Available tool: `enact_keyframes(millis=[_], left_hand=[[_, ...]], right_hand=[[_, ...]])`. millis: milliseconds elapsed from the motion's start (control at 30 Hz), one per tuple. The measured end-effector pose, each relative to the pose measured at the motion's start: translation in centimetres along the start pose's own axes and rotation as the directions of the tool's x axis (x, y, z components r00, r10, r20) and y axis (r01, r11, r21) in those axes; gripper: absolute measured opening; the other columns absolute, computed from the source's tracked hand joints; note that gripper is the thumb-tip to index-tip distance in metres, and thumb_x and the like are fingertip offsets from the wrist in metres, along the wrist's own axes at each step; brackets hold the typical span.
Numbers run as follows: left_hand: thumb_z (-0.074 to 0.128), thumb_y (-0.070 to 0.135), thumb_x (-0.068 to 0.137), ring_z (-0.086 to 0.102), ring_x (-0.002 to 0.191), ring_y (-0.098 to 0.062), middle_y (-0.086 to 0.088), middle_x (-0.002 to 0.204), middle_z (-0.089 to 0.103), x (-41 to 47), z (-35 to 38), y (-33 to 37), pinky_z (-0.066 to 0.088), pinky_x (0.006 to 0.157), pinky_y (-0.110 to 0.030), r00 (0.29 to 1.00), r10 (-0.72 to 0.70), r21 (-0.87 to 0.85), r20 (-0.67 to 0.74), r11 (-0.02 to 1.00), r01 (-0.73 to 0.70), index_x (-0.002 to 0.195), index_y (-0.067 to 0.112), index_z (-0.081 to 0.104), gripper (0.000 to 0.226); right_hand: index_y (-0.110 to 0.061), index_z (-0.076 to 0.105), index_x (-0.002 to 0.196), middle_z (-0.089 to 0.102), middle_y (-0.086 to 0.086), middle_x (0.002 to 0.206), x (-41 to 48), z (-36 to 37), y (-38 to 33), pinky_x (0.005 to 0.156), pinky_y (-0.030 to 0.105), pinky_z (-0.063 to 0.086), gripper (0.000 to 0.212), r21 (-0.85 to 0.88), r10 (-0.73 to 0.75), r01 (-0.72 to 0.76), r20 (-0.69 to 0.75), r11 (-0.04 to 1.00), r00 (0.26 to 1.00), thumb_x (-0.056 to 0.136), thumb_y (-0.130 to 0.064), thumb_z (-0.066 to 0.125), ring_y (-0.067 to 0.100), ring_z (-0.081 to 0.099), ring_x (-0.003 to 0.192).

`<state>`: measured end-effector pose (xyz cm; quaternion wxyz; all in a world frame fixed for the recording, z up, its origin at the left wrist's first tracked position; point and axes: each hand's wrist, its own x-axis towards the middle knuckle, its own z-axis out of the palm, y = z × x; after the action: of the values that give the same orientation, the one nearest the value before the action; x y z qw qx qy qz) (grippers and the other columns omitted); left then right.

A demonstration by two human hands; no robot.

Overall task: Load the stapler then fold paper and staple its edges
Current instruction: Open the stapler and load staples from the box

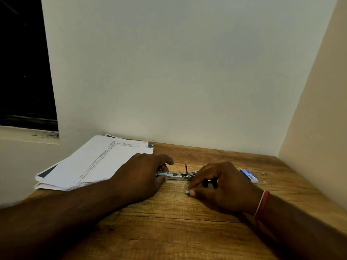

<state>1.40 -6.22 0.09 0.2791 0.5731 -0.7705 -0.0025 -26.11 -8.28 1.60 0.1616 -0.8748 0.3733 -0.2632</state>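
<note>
Left hand (142, 175) gripped the opened stapler (175, 175) at its 9 o'clock end, fingers curled round it. Right hand (221, 186) pinched staples (187, 192) between thumb and fingertips. Paper (97, 162) lay at 10 o'clock on the bench (169, 231).

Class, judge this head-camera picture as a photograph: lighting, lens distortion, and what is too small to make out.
Head view: dim, warm light, forearms nearly black; wide lens slants the wall corner and window; print on the paper stack unreadable; stapler, gripped by the left hand, half hidden; grey piece pinched by the right hand too tiny to identify.
</note>
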Motion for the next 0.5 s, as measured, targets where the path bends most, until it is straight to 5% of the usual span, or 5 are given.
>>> enact_keyframes(millis=[100,200,300,367,500], left_hand=[[0.078,0.036,0.102,0.071,0.115,-0.002,0.025,0.118,0.080,0.0,0.1,0.0,0.055,0.105,-0.029,1.000,-0.008,-0.004,0.001,1.000,0.008,0.142,0.045,0.066,0.043],[0.078,0.037,0.102,0.071,0.115,-0.004,0.025,0.119,0.080,0.1,0.1,0.1,0.057,0.107,-0.032,1.000,-0.015,0.005,-0.003,1.000,0.015,0.142,0.046,0.066,0.043],[0.078,0.041,0.102,0.069,0.115,-0.001,0.025,0.126,0.077,0.1,0.0,0.4,0.055,0.103,-0.026,1.000,-0.002,0.017,-0.009,1.000,0.002,0.146,0.047,0.062,0.048],[0.079,0.045,0.101,0.064,0.121,0.000,0.027,0.133,0.072,-0.1,-0.1,0.6,0.052,0.104,-0.025,1.000,0.005,0.009,-0.029,1.000,-0.005,0.149,0.047,0.061,0.052],[0.079,0.050,0.099,0.052,0.143,-0.003,0.027,0.151,0.062,-0.4,0.0,0.8,0.042,0.118,-0.025,0.993,0.063,-0.033,-0.104,0.997,-0.067,0.152,0.046,0.060,0.056]], right_hand=[[-0.036,0.087,0.095,0.081,-0.023,0.086,0.5,-1.3,1.5,0.067,0.014,0.053,0.014,-0.022,0.052,-0.060,-0.265,0.998,0.963,0.083,-0.041,0.092,0.003,0.073,0.081],[-0.035,0.082,0.098,0.076,-0.021,0.083,0.9,-3.9,4.6,0.080,0.029,0.062,0.026,-0.153,0.256,-0.382,-0.519,0.911,0.816,0.080,-0.051,0.092,0.000,0.070,0.083],[-0.030,0.078,0.116,0.077,-0.011,0.109,0.5,-6.0,7.5,0.100,0.041,0.059,0.058,-0.378,0.467,-0.641,-0.459,0.668,0.756,0.075,-0.070,0.085,0.023,0.068,0.115],[-0.026,0.078,0.109,0.077,-0.003,0.113,0.6,-6.1,8.3,0.100,0.041,0.059,0.062,-0.519,0.577,-0.679,-0.372,0.520,0.727,0.073,-0.077,0.077,0.028,0.068,0.117],[-0.024,0.082,0.094,0.082,0.002,0.103,0.9,-5.7,8.6,0.094,0.039,0.063,0.030,-0.539,0.589,-0.661,-0.333,0.522,0.736,0.085,-0.053,0.079,0.026,0.075,0.101]])
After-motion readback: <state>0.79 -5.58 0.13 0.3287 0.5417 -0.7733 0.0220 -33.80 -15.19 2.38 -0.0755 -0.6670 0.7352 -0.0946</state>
